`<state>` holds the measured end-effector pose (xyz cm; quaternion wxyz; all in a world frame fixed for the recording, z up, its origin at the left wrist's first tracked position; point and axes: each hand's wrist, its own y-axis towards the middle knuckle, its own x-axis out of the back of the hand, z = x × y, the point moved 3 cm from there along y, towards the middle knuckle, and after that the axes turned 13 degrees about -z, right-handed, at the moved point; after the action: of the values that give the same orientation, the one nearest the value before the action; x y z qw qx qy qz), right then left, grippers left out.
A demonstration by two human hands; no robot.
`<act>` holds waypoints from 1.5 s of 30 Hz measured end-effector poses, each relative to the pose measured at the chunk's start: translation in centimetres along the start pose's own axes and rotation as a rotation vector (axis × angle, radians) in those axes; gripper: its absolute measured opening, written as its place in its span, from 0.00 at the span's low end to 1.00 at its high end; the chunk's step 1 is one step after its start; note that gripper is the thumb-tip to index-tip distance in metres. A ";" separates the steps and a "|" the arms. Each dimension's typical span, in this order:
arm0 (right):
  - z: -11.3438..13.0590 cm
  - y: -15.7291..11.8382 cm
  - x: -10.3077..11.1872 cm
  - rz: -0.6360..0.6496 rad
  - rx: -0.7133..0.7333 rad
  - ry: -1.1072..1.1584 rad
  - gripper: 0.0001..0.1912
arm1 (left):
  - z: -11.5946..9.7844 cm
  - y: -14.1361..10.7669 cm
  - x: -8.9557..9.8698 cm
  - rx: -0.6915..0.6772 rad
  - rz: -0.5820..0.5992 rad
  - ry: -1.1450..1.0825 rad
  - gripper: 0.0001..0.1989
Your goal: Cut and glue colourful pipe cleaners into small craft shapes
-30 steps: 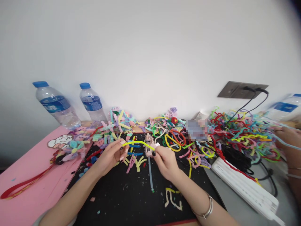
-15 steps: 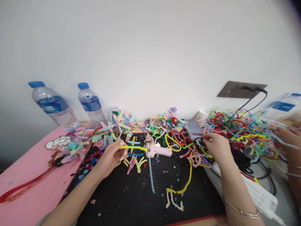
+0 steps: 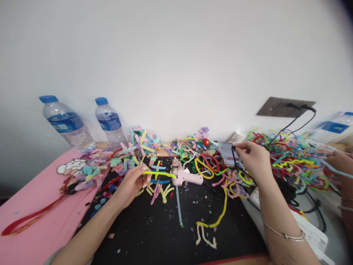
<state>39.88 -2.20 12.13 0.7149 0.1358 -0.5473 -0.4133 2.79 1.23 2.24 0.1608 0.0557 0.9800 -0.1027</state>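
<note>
My left hand (image 3: 134, 186) pinches a bright yellow pipe cleaner (image 3: 160, 173), which points right toward a pale pink glue gun (image 3: 190, 179) on the black mat (image 3: 154, 235). From the gun a translucent glue stick (image 3: 179, 206) extends toward me. My right hand (image 3: 255, 160), with a bracelet on its wrist, grips a black cable (image 3: 235, 158) between thumb and fingertips. The cable's end is in front of a phone (image 3: 227, 151) lying near the wall, partly blurred out. Short pipe-cleaner pieces lie around my left fingers.
Pipe cleaners (image 3: 295, 158) are heaped at right, near another person's hand (image 3: 340, 163). A white power strip (image 3: 311, 232) lies beside my right forearm. Bottles (image 3: 67, 123) stand at back left, by a pink board (image 3: 33, 191). Cords run from a wall socket (image 3: 281, 106).
My right hand has lifted slightly, raising the black cable's end in front of the phone. My left hand still holds the yellow pipe cleaner. The view has shifted a little.
</note>
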 end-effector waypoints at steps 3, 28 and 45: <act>1.8 0.6 0.7 -0.118 -0.100 0.319 0.09 | -0.1 -0.1 -0.1 -0.006 0.002 0.003 0.12; 11.3 -9.4 -2.9 0.420 0.341 0.461 0.08 | 0.3 -0.3 -0.4 0.061 0.070 0.013 0.13; 13.0 -13.6 -3.2 0.598 0.377 0.808 0.11 | 0.1 -0.4 -0.3 -0.234 0.004 0.466 0.19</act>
<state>21.99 -4.92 5.87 0.9184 0.2482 -0.3080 -0.0011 3.04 0.83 2.25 -0.0638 0.0608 0.9957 0.0272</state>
